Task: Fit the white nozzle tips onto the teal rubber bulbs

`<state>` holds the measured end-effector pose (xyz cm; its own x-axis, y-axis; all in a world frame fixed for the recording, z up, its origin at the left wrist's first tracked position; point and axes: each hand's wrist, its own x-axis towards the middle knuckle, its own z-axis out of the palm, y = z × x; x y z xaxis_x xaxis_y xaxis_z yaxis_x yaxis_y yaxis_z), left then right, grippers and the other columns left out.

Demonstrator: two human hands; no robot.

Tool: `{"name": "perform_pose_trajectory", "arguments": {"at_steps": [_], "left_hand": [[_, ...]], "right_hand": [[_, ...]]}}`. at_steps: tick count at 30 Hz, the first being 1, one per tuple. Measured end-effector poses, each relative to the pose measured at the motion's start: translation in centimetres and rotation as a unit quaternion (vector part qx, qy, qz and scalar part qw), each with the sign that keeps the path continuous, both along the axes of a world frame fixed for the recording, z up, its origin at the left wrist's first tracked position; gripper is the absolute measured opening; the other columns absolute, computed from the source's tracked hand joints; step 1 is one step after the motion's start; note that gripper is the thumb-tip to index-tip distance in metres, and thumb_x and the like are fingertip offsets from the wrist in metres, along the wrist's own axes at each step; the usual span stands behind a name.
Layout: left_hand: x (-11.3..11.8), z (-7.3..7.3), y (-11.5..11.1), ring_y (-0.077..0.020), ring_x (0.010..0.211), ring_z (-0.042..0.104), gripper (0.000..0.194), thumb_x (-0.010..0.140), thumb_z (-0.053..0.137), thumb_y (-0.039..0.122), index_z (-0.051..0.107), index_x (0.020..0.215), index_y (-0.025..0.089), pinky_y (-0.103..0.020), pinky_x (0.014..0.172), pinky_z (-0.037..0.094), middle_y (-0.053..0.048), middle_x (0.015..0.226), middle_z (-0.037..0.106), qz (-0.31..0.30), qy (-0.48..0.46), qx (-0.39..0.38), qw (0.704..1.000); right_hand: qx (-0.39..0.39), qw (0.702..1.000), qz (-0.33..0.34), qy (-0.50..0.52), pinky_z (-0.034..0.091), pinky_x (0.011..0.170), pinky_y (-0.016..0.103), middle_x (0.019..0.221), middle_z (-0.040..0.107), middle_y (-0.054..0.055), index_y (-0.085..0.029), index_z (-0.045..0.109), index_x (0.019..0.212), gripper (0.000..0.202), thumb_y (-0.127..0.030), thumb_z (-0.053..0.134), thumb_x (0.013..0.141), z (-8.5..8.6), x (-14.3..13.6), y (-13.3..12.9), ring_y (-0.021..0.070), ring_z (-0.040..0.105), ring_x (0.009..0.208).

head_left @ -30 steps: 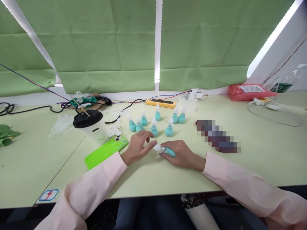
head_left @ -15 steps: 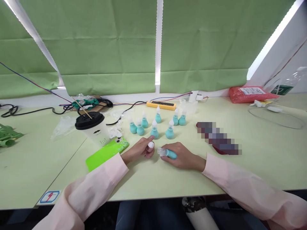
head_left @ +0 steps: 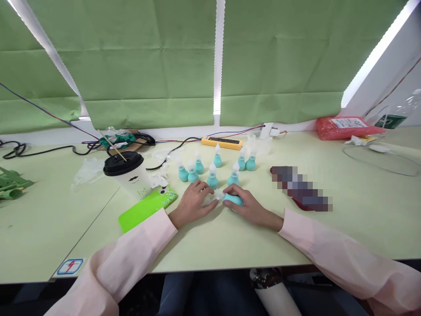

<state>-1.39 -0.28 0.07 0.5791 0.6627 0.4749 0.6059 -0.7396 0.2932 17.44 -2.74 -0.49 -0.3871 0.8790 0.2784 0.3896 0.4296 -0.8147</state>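
Note:
In my right hand (head_left: 250, 207) lies a teal nasal aspirator bulb (head_left: 233, 199), turned on its side with its clear neck towards the left. My left hand (head_left: 194, 205) is curled at that neck, its thumb and fingers around a translucent white tip (head_left: 207, 201). The fingers partly hide the tip, and I cannot tell whether it is seated on the neck. Just beyond my hands, several teal bulb aspirators with pale tips stand upright, among them a near one (head_left: 212, 179) and another on the right (head_left: 233, 176).
A green phone case (head_left: 148, 207) lies by my left wrist, with a lidded paper cup (head_left: 133, 183) behind it. To the right is a blurred-out dark red object (head_left: 301, 188). A yellow power strip (head_left: 222, 143) and a red package (head_left: 345, 128) lie farther back.
My left hand has turned palm-down and brought the white tip to the neck of the aspirator. The bulb in my right hand has shifted slightly up and now lies more level.

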Motion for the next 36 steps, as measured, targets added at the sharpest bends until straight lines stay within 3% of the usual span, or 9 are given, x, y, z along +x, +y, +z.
{"name": "perform_pose_trajectory", "arguments": {"at_steps": [5, 12, 16, 21, 24, 27, 31, 36], "left_hand": [[0.5, 0.3, -0.6, -0.0155, 0.071, 0.048, 0.021, 0.073, 0.051, 0.035, 0.059, 0.068, 0.017, -0.028, 0.067, 0.039, -0.003, 0.069, 0.059, -0.015, -0.154, -0.127, 0.98], [0.4, -0.3, 0.0, -0.0144, 0.069, 0.051, 0.019, 0.067, 0.059, 0.032, 0.064, 0.069, 0.014, -0.027, 0.063, 0.04, -0.005, 0.071, 0.059, -0.045, -0.293, -0.3, 0.907], [0.5, -0.2, -0.1, -0.0143, 0.067, 0.052, 0.02, 0.066, 0.06, 0.032, 0.065, 0.068, 0.013, -0.027, 0.063, 0.041, -0.005, 0.07, 0.059, -0.066, -0.33, -0.358, 0.871], [0.6, 0.1, -0.3, -0.0159, 0.07, 0.053, 0.023, 0.068, 0.057, 0.034, 0.065, 0.072, 0.012, -0.028, 0.065, 0.043, -0.006, 0.073, 0.062, -0.063, -0.311, -0.364, 0.876], [0.7, -0.1, -0.5, -0.0151, 0.067, 0.052, 0.019, 0.07, 0.056, 0.032, 0.065, 0.071, 0.015, -0.028, 0.062, 0.043, -0.006, 0.07, 0.062, -0.032, -0.292, -0.261, 0.92], [0.8, -0.4, -0.8, -0.0141, 0.066, 0.049, 0.012, 0.071, 0.056, 0.026, 0.064, 0.073, 0.018, -0.029, 0.062, 0.042, -0.004, 0.067, 0.061, 0.001, -0.262, -0.054, 0.963], [0.7, -0.7, -0.7, -0.0139, 0.067, 0.046, 0.01, 0.075, 0.051, 0.019, 0.061, 0.074, 0.019, -0.028, 0.057, 0.041, -0.004, 0.066, 0.06, -0.019, -0.166, 0.153, 0.974], [0.3, -0.4, -0.5, -0.0135, 0.062, 0.046, 0.012, 0.077, 0.045, 0.013, 0.055, 0.07, 0.016, -0.029, 0.055, 0.041, -0.003, 0.061, 0.056, -0.038, -0.028, 0.257, 0.965]], "right_hand": [[-0.015, 0.999, 0.005, 0.032, 0.038, 0.072, 0.03, 0.088, 0.052, 0.002, -0.022, 0.043, 0.09, 0.016, -0.033, 0.044, 0.078, 0.0, -0.5, -0.6, 0.0153, 0.048, 0.081], [-0.118, 0.981, 0.042, 0.147, 0.039, 0.056, 0.024, 0.077, 0.047, -0.002, -0.023, 0.037, 0.084, 0.016, -0.037, 0.042, 0.08, 0.3, -1.1, -1.5, 0.0093, 0.044, 0.061], [-0.175, 0.963, 0.076, 0.19, 0.037, 0.05, 0.023, 0.07, 0.045, -0.004, -0.023, 0.034, 0.081, 0.019, -0.04, 0.042, 0.08, 0.6, -1.1, -1.5, 0.0072, 0.044, 0.052], [-0.177, 0.957, 0.078, 0.214, 0.038, 0.05, 0.023, 0.069, 0.046, -0.004, -0.023, 0.034, 0.082, 0.019, -0.04, 0.043, 0.079, 0.2, -1.1, -1.3, 0.0067, 0.046, 0.052], [-0.179, 0.955, 0.061, 0.227, 0.04, 0.05, 0.024, 0.074, 0.048, -0.003, -0.023, 0.034, 0.083, 0.019, -0.039, 0.044, 0.079, -0.2, -1.2, -1.3, 0.0069, 0.047, 0.054], [-0.19, 0.952, 0.051, 0.235, 0.041, 0.049, 0.024, 0.075, 0.049, -0.002, -0.023, 0.033, 0.084, 0.019, -0.039, 0.044, 0.079, -0.4, -1.4, -1.2, 0.0071, 0.047, 0.053], [-0.205, 0.947, 0.051, 0.243, 0.042, 0.046, 0.024, 0.073, 0.049, -0.003, -0.023, 0.032, 0.082, 0.02, -0.04, 0.043, 0.079, -0.5, -1.8, -1.3, 0.0074, 0.048, 0.051], [-0.219, 0.946, 0.038, 0.238, 0.041, 0.043, 0.023, 0.071, 0.049, -0.004, -0.024, 0.031, 0.082, 0.022, -0.041, 0.044, 0.078, -0.7, -2.0, -1.4, 0.0075, 0.047, 0.048]]}}
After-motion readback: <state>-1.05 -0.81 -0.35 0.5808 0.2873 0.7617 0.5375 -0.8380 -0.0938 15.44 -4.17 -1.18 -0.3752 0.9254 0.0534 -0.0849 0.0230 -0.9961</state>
